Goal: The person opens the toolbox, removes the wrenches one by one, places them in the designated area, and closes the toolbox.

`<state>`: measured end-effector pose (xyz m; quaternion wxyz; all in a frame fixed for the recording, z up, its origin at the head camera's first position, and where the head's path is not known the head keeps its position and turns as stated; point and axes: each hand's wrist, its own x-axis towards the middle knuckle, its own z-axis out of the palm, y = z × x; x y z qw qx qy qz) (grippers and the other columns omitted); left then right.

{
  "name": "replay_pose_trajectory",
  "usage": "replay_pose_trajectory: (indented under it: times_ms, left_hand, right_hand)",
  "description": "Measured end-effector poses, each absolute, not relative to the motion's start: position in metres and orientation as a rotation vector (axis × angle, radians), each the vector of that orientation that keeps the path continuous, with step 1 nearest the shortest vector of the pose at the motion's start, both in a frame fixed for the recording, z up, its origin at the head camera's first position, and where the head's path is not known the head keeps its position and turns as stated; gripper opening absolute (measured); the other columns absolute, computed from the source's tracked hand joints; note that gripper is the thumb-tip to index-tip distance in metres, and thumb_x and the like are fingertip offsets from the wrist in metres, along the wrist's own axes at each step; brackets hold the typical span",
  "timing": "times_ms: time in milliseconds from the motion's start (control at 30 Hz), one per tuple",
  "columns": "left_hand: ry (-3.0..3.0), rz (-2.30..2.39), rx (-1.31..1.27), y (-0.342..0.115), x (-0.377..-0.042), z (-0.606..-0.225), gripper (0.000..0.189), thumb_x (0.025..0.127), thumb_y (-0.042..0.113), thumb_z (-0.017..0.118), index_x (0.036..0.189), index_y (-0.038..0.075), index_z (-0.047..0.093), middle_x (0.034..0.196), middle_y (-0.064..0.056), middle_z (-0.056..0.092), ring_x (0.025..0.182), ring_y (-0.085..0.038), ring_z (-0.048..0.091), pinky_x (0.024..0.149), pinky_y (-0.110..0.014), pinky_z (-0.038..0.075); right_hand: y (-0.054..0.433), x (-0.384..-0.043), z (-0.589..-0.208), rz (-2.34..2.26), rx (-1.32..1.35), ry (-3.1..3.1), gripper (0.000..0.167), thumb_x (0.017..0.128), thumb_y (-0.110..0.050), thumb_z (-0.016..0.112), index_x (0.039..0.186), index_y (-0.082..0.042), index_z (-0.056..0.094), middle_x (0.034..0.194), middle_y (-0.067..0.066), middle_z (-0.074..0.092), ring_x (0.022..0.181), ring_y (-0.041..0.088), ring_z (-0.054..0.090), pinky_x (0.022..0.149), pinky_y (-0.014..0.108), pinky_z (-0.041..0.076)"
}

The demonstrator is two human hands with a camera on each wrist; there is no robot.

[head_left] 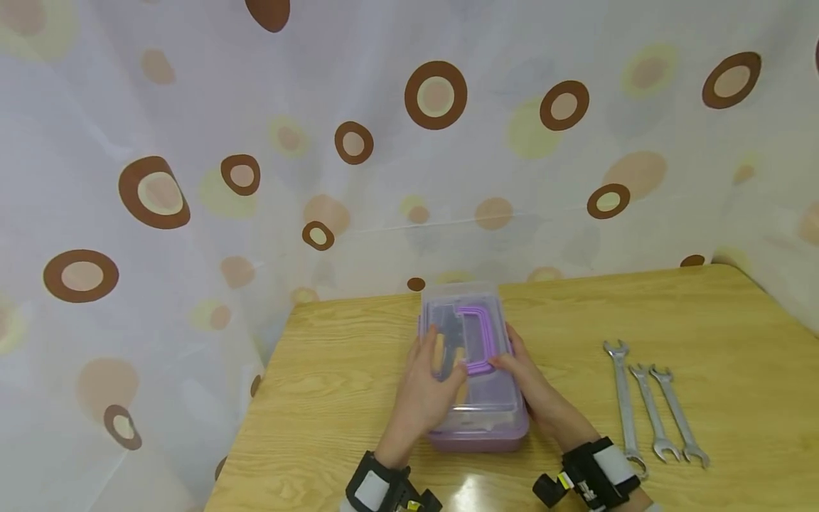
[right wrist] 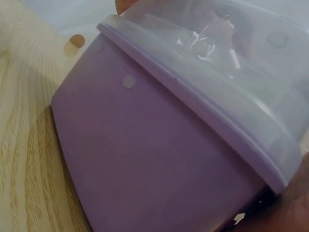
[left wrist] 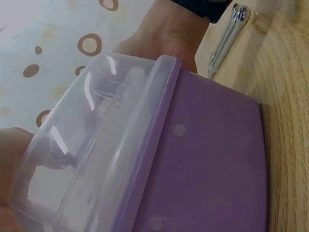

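Note:
A purple plastic storage box [head_left: 476,442] with a clear lid [head_left: 495,395] and a purple carry handle [head_left: 484,334] stands on the table. My left hand [head_left: 424,390] holds its left side, with the thumb over the lid. On the opposite side my right hand [head_left: 540,391] grips the edge, its thumb by the handle's near end. Tan elongated shapes show at the lid; I cannot tell if they are contents or reflections. The box's purple wall [left wrist: 207,159] and clear lid [left wrist: 91,140] fill much of the left wrist view. Some fingertips are hidden behind the box sides.
Right of the box, a longer wrench [head_left: 623,405] lies beside two shorter ones, a middle wrench [head_left: 654,412] and a right-hand wrench [head_left: 681,416]. The wooden table [head_left: 320,412] meets a patterned curtain [head_left: 384,178] at its back and left edges.

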<state>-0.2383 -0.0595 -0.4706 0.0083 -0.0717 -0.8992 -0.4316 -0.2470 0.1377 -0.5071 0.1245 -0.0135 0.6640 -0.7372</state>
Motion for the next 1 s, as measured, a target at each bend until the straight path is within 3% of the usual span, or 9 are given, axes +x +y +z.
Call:
replay_pose_trajectory:
  times_ms: [133, 367, 633, 1000]
  left_hand:
    - [-2.797, -1.341, -0.219, -0.060, -0.237, -0.470, 0.083, 0.096, 0.049, 0.062, 0.166, 0.017, 0.030, 0.169, -0.024, 0.027, 0.151, -0.050, 0.033, 0.115, -0.075, 0.030]
    - [-2.793, -1.353, -0.246, -0.065, -0.238, -0.471, 0.083, 0.097, 0.049, 0.063, 0.166, 0.017, 0.031, 0.170, -0.020, 0.028, 0.155, -0.045, 0.029, 0.118, -0.072, 0.027]
    - [-2.752, -1.390, -0.258, -0.075, -0.242, -0.479, 0.084, 0.096, 0.050, 0.064, 0.166, 0.018, 0.032, 0.169, -0.018, 0.031, 0.155, -0.044, 0.028, 0.117, -0.077, 0.024]
    - [-2.736, -1.395, -0.265, -0.091, -0.245, -0.478, 0.084, 0.096, 0.049, 0.067, 0.165, 0.015, 0.033, 0.168, -0.014, 0.035, 0.156, -0.041, 0.028, 0.123, -0.065, 0.024]
  right_hand:
    - [0.137, -0.248, -0.507, -2.162, -0.059, 1.931, 0.091, 0.099, -0.028, 0.049, 0.168, -0.027, -0.010, 0.174, 0.016, 0.002, 0.148, 0.036, 0.021, 0.121, 0.056, 0.021]
    - [0.132, -0.248, -0.510, -2.179, -0.057, 1.939, 0.091, 0.098, -0.024, 0.049, 0.169, -0.027, -0.009, 0.171, 0.019, 0.012, 0.142, 0.037, 0.034, 0.114, 0.047, 0.034]
    - [0.127, -0.246, -0.507, -2.177, -0.039, 1.918, 0.094, 0.098, -0.027, 0.053, 0.169, -0.026, -0.009, 0.173, 0.020, 0.004, 0.146, 0.040, 0.030, 0.118, 0.054, 0.029]
    - [0.112, -0.253, -0.509, -2.176, -0.055, 1.901, 0.100, 0.096, -0.027, 0.056, 0.168, -0.021, -0.012, 0.173, 0.023, 0.001, 0.147, 0.043, 0.030, 0.120, 0.054, 0.029]
